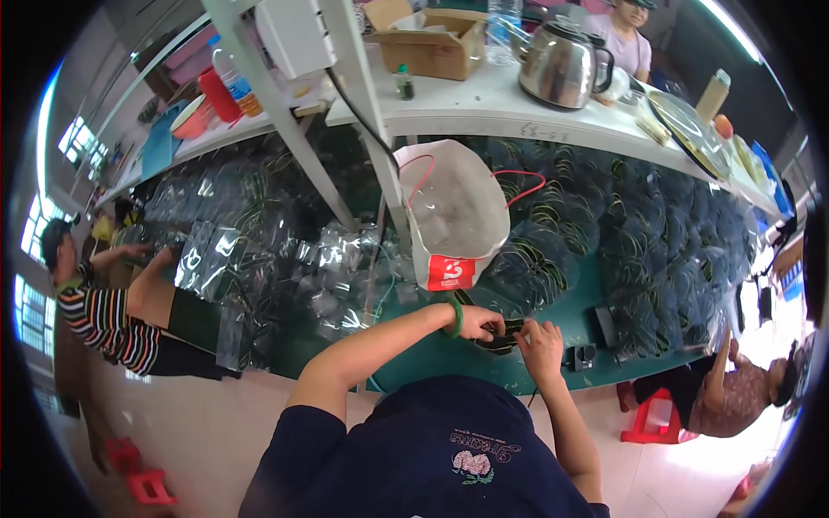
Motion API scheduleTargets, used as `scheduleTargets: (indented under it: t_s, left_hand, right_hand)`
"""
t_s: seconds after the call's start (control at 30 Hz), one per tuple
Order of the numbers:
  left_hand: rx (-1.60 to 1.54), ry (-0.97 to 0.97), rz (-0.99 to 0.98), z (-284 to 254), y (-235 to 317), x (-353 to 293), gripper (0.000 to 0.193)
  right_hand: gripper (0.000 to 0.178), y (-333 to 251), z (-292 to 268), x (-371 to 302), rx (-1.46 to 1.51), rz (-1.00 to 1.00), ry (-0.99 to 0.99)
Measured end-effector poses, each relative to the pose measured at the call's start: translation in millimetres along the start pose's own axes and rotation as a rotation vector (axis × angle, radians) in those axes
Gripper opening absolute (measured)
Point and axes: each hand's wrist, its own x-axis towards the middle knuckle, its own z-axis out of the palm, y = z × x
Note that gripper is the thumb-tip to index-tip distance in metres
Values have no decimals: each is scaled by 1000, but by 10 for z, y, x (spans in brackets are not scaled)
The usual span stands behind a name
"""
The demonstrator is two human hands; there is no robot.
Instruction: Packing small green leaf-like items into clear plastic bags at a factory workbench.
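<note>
Two hands hold apparently one piece.

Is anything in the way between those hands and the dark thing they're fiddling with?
Nothing visible: the left hand and right hand both have fingers on the dark piece. The white bag stands beyond, not between.

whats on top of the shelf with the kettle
On the shelf: the kettle, a cardboard box, a clear bottle, a green-capped bottle and, farther right, a round flat thing among others. The kettle and box cover the surface behind them; the box's bottom is hidden.
</note>
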Motion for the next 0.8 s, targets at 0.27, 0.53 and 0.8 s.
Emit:
scheduleTargets:
  t_s: [0.27, 0.53, 0.8]
  left_hand:
    - [457, 488, -216, 204, 365, -117, 22]
    - [387, 242, -218, 174, 135, -90, 45]
    - [305, -93, -267, 36, 199, -87, 61]
  right_hand:
    - [28, -30, 52, 63, -22, -20, -2]
    - [26, -75, 13, 96, 6, -14, -56]
    - [26, -134, -74, 65, 12, -2, -88]
